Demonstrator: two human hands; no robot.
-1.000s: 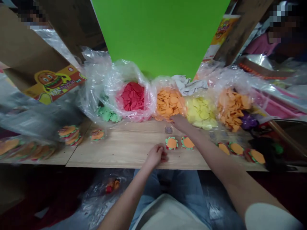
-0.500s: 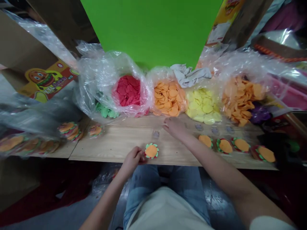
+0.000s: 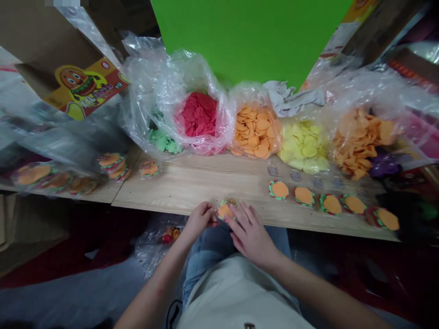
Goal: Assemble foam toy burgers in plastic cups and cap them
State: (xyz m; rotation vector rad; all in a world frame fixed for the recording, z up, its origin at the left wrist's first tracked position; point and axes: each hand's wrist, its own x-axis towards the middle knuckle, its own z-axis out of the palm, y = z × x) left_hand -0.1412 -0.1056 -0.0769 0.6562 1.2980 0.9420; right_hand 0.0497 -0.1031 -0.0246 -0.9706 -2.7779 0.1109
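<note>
My left hand point(image 3: 199, 220) and my right hand point(image 3: 250, 230) meet at the near edge of the wooden table point(image 3: 192, 187). Between them they hold a small foam burger stack point(image 3: 225, 210), orange on top with a green frilled rim. The left fingers pinch its left side; the right fingers lie over its right side, slightly spread. Further right on the table lies a row of several similar orange-and-green pieces point(image 3: 304, 196). Behind them sit small clear pieces point(image 3: 273, 171).
Plastic bags along the back hold red discs point(image 3: 199, 114), orange discs point(image 3: 255, 132), yellow discs point(image 3: 303, 147), more orange discs point(image 3: 360, 139) and green shapes point(image 3: 164, 141). Finished stacks point(image 3: 113, 165) lie at the left. A green board point(image 3: 250, 36) and a burger-print box point(image 3: 82, 87) stand behind.
My right hand came back from the bags to the near table edge and joined the left on the stack. The view shifted, so the table contents sit further right.
</note>
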